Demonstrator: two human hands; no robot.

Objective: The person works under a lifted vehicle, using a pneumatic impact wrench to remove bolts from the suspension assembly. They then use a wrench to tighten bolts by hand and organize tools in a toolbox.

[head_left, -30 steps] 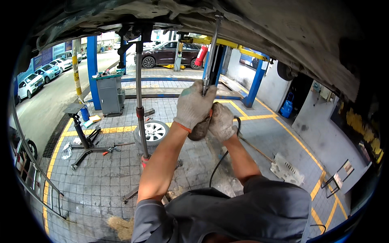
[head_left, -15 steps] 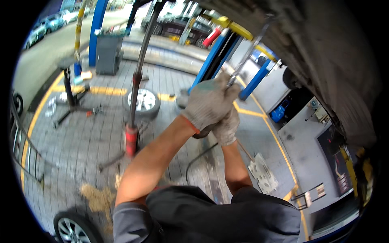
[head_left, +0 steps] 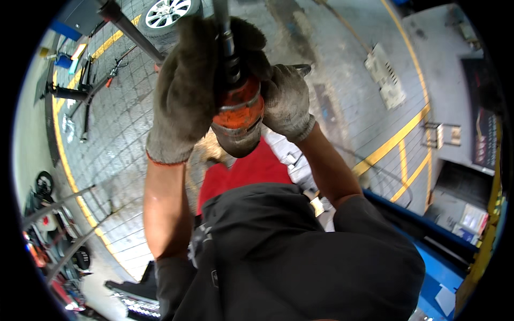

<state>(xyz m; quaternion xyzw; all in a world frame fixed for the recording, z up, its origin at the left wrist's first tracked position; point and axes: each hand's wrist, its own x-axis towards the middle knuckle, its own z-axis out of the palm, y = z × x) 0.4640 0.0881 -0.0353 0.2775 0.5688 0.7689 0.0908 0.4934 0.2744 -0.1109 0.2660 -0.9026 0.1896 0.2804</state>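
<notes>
An orange and grey impact wrench (head_left: 238, 109) is raised in front of my chest, with a metal extension bar (head_left: 229, 45) fitted to its nose and running up past the top of the picture. My left hand (head_left: 184, 96), in a grey knit glove with an orange cuff edge, is closed around the bar where it meets the wrench. On the wrench's right side, my right hand (head_left: 289, 101), also gloved, grips it; the handle is mostly hidden by the glove. A dark tip sticks out beyond the right-hand fingers.
A wheel (head_left: 167, 12) lies on the tiled floor beyond my left hand, beside a slanting metal pole (head_left: 131, 29). A black stand (head_left: 69, 92) is at the far left. On the right lie a pale perforated plate (head_left: 384, 77) and a blue beam (head_left: 428, 251).
My view has tilted down toward my body and the floor. Both hands now appear higher in the picture, and the wrench between them shows clearly. The grip stays closed.
</notes>
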